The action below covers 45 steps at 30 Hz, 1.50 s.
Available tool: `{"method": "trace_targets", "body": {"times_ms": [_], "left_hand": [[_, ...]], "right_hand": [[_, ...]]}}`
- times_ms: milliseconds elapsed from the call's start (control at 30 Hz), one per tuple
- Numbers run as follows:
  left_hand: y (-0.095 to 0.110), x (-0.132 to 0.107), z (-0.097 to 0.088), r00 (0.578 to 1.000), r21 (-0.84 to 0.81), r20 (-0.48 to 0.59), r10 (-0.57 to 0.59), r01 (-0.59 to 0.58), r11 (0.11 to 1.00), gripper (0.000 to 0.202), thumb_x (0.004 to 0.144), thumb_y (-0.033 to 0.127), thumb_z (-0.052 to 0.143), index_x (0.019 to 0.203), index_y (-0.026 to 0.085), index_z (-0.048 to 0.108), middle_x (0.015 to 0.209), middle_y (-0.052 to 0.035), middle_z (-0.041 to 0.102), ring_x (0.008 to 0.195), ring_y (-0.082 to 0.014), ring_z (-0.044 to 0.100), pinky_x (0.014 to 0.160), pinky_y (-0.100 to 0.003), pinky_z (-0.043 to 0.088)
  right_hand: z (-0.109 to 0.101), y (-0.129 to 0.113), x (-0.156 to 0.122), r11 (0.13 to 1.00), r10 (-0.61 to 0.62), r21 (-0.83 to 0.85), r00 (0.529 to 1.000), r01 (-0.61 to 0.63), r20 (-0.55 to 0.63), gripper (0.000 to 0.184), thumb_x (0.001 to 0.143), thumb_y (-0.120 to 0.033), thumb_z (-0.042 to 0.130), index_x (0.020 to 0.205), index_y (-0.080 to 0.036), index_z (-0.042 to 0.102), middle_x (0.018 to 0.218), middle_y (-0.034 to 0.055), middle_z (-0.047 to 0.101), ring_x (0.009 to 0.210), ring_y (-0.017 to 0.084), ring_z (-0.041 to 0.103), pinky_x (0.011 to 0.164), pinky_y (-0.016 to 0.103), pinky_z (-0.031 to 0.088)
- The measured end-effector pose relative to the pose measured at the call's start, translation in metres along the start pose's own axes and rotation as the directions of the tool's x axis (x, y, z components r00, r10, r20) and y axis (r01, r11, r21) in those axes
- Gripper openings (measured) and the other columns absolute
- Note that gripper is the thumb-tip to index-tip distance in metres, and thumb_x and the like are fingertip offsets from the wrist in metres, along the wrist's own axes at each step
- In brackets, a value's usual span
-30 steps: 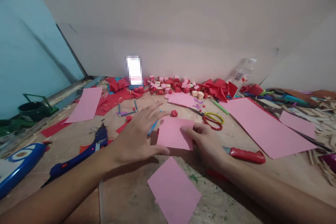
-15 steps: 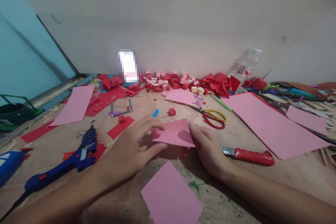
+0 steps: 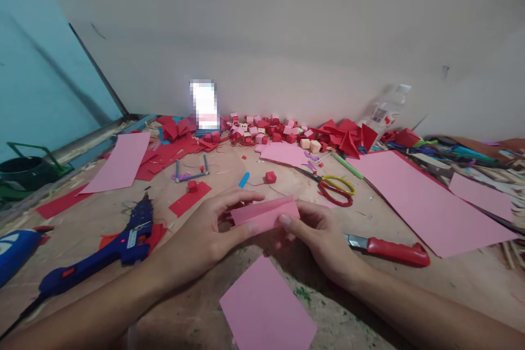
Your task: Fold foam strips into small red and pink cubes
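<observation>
Both hands hold a small pink paper sheet (image 3: 266, 213) just above the work surface, and it is bent over into a fold. My left hand (image 3: 205, 235) pinches its left end between thumb and fingers. My right hand (image 3: 318, 232) grips its right end, thumb on top. A second pink sheet (image 3: 266, 311) lies flat in front of my wrists. A red-handled utility knife (image 3: 389, 250) rests just right of my right hand. Red and yellow scissors (image 3: 334, 188) lie beyond it.
A blue glue gun (image 3: 110, 251) lies at the left with a red light on. Large pink sheets (image 3: 422, 202) cover the right side, another pink sheet (image 3: 123, 161) lies far left. Small red and pink cubes (image 3: 266, 131) and red paper scraps line the wall. Sticks pile at the far right.
The flat pink sheet has been lifted and folded over between both hands. My left hand closed from spread fingers into a pinch on the paper.
</observation>
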<state>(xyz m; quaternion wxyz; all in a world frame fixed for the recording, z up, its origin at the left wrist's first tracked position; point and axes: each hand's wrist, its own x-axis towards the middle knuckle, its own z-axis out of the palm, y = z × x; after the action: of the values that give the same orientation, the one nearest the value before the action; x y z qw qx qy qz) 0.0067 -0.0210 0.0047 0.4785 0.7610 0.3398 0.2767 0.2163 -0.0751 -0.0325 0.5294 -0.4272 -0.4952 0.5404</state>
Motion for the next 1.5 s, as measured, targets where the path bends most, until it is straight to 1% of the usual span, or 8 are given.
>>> {"method": "trace_targets", "body": {"times_ms": [167,267,333,500,1033,1167,1333,1500], "left_hand": [[0.0045,0.0003,0.0027,0.994,0.002,0.08,-0.076,0.076,0.997,0.026,0.097,0.046,0.064,0.111,0.027,0.075,0.102,0.0005,0.075,0.093,-0.0198,0.069,0.077,-0.026,0.052],[0.0017,0.0005,0.0046,0.993,0.045,0.088,-0.083,0.079,0.996,0.034,0.102,0.048,0.054,0.095,0.021,0.073,0.078,0.0021,0.067,0.067,-0.0142,0.059,0.059,-0.024,0.044],[-0.0013,0.0014,0.0049,0.996,0.107,0.073,-0.051,0.043,0.993,0.041,0.103,0.047,0.05,0.081,0.018,0.067,0.069,0.0031,0.06,0.059,-0.0123,0.052,0.055,-0.024,0.038],[-0.0038,0.0031,0.0036,0.997,0.224,0.071,0.032,-0.047,0.974,0.044,0.105,0.043,0.045,0.071,0.018,0.059,0.064,0.004,0.056,0.061,-0.0127,0.052,0.058,-0.025,0.037],[-0.001,0.0006,0.0012,0.998,0.297,0.066,0.013,-0.032,0.954,0.047,0.105,0.043,0.04,0.066,0.019,0.051,0.063,0.0034,0.052,0.062,-0.0144,0.051,0.06,-0.027,0.036],[0.0015,-0.0002,0.0002,0.995,0.315,0.096,0.033,-0.062,0.947,0.045,0.103,0.041,0.042,0.065,0.019,0.048,0.064,0.0034,0.05,0.059,-0.0135,0.048,0.057,-0.028,0.032],[0.0017,-0.0009,0.0027,0.993,0.332,0.118,0.004,-0.043,0.942,0.039,0.101,0.045,0.046,0.075,0.019,0.06,0.075,0.0008,0.06,0.069,-0.0169,0.054,0.062,-0.028,0.035],[0.0031,-0.0023,0.0065,0.99,0.335,0.127,-0.057,0.012,0.942,0.045,0.104,0.046,0.04,0.071,0.019,0.055,0.069,0.0018,0.056,0.065,-0.016,0.053,0.061,-0.029,0.033]], "right_hand": [[0.0007,-0.0013,-0.0009,0.998,0.02,-0.06,0.998,-0.024,-0.062,0.036,0.089,-0.05,0.075,0.08,-0.015,0.077,0.063,0.0039,0.072,0.056,0.016,0.066,0.057,0.025,0.048],[0.0006,-0.0026,-0.0002,0.995,0.01,-0.1,0.996,-0.019,-0.086,0.038,0.089,-0.05,0.076,0.074,-0.015,0.075,0.061,0.0034,0.071,0.056,0.015,0.064,0.057,0.024,0.047],[0.0003,-0.0025,-0.0001,0.994,0.008,-0.108,0.997,-0.016,-0.079,0.04,0.088,-0.051,0.076,0.071,-0.016,0.074,0.06,0.0029,0.07,0.055,0.014,0.062,0.056,0.024,0.046],[-0.0005,-0.0007,-0.0009,0.996,0.008,-0.083,0.999,-0.012,-0.045,0.041,0.091,-0.053,0.072,0.073,-0.016,0.072,0.061,0.0028,0.07,0.056,0.016,0.065,0.057,0.025,0.046],[0.0035,-0.0056,-0.0013,0.986,0.059,-0.148,0.99,-0.079,-0.129,0.046,0.084,-0.056,0.076,0.063,-0.015,0.074,0.057,0.006,0.071,0.052,0.015,0.059,0.052,0.025,0.042],[0.0046,-0.0046,-0.0028,0.99,0.086,-0.108,0.993,-0.095,-0.084,0.046,0.086,-0.056,0.074,0.065,-0.015,0.075,0.058,0.0063,0.071,0.052,0.017,0.062,0.053,0.027,0.046],[0.0055,-0.0054,-0.003,0.989,0.072,-0.125,0.997,-0.073,-0.017,0.05,0.088,-0.057,0.072,0.063,-0.014,0.073,0.057,0.0063,0.07,0.053,0.017,0.065,0.056,0.027,0.049],[0.0058,-0.0046,-0.0021,0.993,0.107,-0.04,0.994,-0.108,-0.021,0.049,0.082,-0.061,0.077,0.065,-0.015,0.073,0.057,0.0049,0.07,0.051,0.016,0.064,0.053,0.026,0.052]]}}
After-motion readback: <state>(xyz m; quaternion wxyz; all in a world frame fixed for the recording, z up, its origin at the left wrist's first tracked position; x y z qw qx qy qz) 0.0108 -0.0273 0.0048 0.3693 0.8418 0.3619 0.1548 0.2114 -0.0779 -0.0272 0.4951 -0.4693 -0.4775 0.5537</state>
